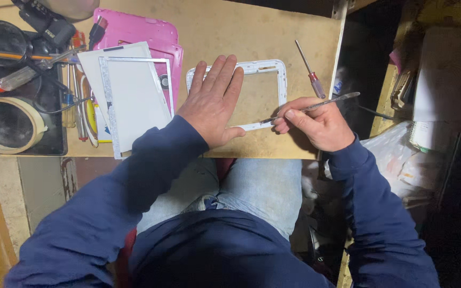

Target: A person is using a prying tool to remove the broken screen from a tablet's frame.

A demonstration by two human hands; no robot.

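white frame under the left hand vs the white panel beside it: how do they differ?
The white frame is an open rectangle, the table showing through it; the white panel is filled in. The left hand presses flat on the frame and the right hand works a metal tool at its lower edge; the panel lies untouched, tilted, partly over a pink case. Both are white, rectangular, similar in size.

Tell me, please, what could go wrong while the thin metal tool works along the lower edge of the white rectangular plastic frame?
The thin metal tool in the right hand could slip along the white rectangular plastic frame toward the left hand, which lies flat on the frame's left side. Prying might crack the thin frame. The red-handled screwdriver lies near the edge of the wooden table and could be knocked off.
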